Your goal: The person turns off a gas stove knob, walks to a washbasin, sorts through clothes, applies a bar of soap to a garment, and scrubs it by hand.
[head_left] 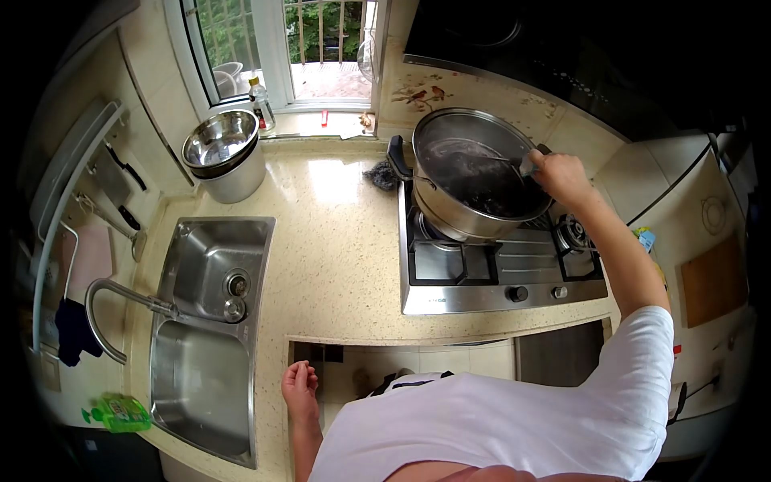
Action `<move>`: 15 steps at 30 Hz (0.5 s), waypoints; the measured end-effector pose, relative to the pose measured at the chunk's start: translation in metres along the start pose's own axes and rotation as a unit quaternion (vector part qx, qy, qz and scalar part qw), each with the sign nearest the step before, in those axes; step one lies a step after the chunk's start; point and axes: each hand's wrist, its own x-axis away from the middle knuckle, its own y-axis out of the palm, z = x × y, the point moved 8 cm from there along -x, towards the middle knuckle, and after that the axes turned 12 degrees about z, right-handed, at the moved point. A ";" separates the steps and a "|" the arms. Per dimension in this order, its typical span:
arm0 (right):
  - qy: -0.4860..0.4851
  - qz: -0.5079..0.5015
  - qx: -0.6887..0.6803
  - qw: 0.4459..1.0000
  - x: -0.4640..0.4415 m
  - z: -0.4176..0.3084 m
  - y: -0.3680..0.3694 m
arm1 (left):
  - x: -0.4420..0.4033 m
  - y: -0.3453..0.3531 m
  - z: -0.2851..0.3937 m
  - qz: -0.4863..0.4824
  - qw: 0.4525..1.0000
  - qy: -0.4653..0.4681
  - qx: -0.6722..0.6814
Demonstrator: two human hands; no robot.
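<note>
- Right hand [560, 178], upper right, grips the utensil [527, 165]: draw it slowly through the liquid [470, 170].
- Pot [474, 228], upper centre: avoid splashing.
- Left hand [300, 390], lower left, loosely curled, seemingly empty: keep clear.

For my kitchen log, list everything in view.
window: 1, white, image top
counter: 1, beige, below window
stove: 1, silver, on counter
pot: 1, silver, on stove
sink: 1, silver, in counter
faucet: 1, silver, beside sink
bowls: at least 2, silver, by window
bottle: 1, clear, at window
scrubber: 1, grey, beside pot
soap: 1, green, beside sink
knives: 2, black handles, hanging left
board: 1, brown, far right
hood: 1, black, above stove
held item: 1, greyish, unclear, right hand
left hand: 1, bare, by counter
right hand: 1, bare, at pot
</note>
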 end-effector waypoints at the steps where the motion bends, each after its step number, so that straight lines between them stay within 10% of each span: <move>1: 0.020 -0.035 0.002 0.999 0.002 0.006 0.004 | 0.000 0.000 0.000 0.002 1.000 -0.002 0.002; 15: 0.226 -0.240 -0.110 0.938 0.040 0.033 -0.040 | -0.004 0.012 0.001 -0.030 1.000 0.005 0.006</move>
